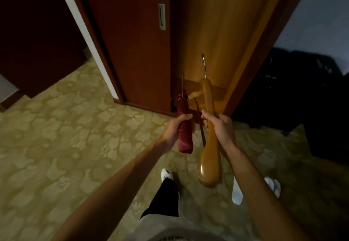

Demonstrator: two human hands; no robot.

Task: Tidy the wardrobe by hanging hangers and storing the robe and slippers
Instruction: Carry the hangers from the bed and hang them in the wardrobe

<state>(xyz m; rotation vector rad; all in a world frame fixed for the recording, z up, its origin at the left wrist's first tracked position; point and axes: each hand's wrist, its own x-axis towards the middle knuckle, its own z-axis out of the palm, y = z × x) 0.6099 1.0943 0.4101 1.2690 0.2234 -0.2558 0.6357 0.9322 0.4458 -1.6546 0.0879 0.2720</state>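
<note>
A dark reddish-brown wooden door (34,38) is seen at far left, edged by a white strip of wall (86,35), above a green-and-beige floral patterned carpet (62,127) that covers the floor. Next to the right, a red-brown sliding wardrobe door (132,42) with a recessed metal pull handle (162,17) is shown pushed to one side, exposing the lighter golden-brown wooden interior of the wardrobe (222,33).

In front of that opening, a dark red satin-padded hanger (185,127) is held end-on by the left hand (174,129), with the fingers clamped around its padded arm and its thin hook pointed up toward the wardrobe. Just beside it, a glossy honey-coloured wooden hanger (209,137) with a silver metal hook (204,65) is gripped by the right hand (221,127), the fingers wrapped around its narrow middle while its broad rounded end hangs low over the carpet. The two hangers are held close together but apart. Behind them, more wooden hanger parts (196,94) are glimpsed low inside the wardrobe; their exact arrangement cannot be told.

Below the arms, a black trouser leg (164,197) and a white slipper (167,173) on the left foot are visible, and white slippers (237,191) are seen on the carpet near the right forearm. At far right, a dark heap of bags or clothing (294,89) is shown against a pale wall (321,14).
</note>
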